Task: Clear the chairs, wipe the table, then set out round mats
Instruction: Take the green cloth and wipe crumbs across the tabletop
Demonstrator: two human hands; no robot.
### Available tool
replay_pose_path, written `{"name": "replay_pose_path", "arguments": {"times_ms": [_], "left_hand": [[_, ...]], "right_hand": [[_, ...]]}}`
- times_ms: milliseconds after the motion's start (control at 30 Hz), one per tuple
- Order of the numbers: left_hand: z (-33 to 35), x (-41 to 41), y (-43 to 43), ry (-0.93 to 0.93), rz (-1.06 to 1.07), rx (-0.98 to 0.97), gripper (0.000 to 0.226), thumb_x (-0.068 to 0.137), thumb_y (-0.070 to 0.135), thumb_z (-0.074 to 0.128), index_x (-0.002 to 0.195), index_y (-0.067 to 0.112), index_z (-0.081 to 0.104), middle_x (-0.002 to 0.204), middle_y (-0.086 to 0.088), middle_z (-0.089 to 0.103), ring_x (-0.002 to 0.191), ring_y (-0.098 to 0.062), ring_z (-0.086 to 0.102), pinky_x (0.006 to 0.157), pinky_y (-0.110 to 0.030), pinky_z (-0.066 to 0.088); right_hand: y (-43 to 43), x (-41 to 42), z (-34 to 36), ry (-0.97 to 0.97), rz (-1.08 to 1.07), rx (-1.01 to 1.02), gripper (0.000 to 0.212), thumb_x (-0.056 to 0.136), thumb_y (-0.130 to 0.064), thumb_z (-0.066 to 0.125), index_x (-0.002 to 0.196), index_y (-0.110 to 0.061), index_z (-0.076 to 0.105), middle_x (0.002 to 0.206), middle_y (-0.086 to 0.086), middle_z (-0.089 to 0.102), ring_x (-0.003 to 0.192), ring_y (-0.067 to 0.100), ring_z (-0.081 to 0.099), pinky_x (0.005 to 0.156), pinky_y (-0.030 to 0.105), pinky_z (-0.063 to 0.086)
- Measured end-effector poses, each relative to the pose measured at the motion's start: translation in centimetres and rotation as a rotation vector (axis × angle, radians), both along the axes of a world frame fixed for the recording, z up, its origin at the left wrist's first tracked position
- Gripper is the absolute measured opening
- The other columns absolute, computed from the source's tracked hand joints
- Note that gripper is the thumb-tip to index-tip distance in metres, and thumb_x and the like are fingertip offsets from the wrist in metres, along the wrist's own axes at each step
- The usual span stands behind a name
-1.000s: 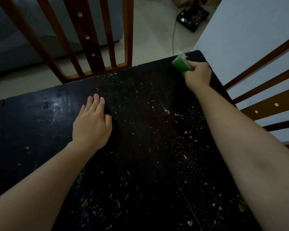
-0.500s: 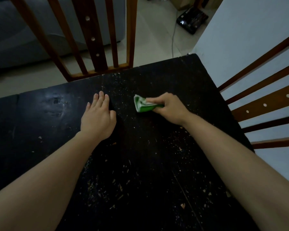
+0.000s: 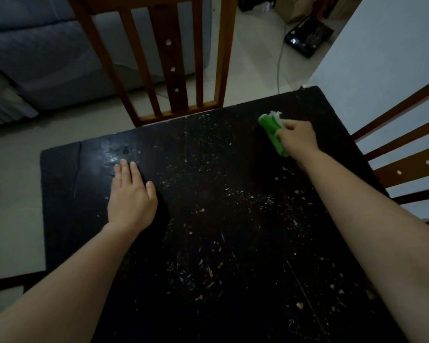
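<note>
right hand (image 3: 298,137) grips folded green cloth (image 3: 274,134), left hand (image 3: 131,194) flat on dark wooden table (image 3: 67,194); overlap strokes (crumbs remain centre).

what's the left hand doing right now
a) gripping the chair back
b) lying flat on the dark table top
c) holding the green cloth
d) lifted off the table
b: the left hand lies palm down with its fingers straight on the black table, while the green cloth is in the right hand near the far right corner.
</note>
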State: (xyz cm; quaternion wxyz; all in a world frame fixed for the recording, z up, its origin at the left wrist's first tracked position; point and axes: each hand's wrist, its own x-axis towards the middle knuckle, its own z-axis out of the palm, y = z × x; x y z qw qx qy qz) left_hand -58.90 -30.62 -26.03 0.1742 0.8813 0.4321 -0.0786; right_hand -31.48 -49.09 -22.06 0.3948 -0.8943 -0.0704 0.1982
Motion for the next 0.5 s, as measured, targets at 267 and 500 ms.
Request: {"name": "replay_pose_path", "arguments": {"times_ms": [267, 500], "left_hand": [[-0.6, -0.3, 0.3, -0.034, -0.006, 0.027, 0.064, 0.102, 0.037, 0.025, 0.152, 0.006, 0.001, 0.16, -0.011, -0.006, 0.147, -0.021, -0.009, 0.119, -0.032, -0.002], [-0.4, -0.2, 0.2, -0.017, -0.015, 0.028, 0.063, 0.102, 0.036, 0.025, 0.152, 0.005, 0.002, 0.16, -0.013, -0.006, 0.148, -0.023, -0.008, 0.12, -0.034, -0.001]], "right_hand": [[6.2, 1.6, -3.0, -0.193, 0.076, -0.121, 0.043, 0.093, -0.008, 0.054, 0.134, -0.02, 0.054, 0.131, 0.004, 0.059, 0.114, 0.019, 0.057, 0.101, 0.03, 0.045], [7.3, -0.2, -1.3, -0.035, 0.514, -0.106, 0.044, 0.094, -0.006, 0.051, 0.134, -0.025, 0.053, 0.146, 0.003, 0.044, 0.129, 0.018, 0.044, 0.106, 0.03, 0.035]]}}
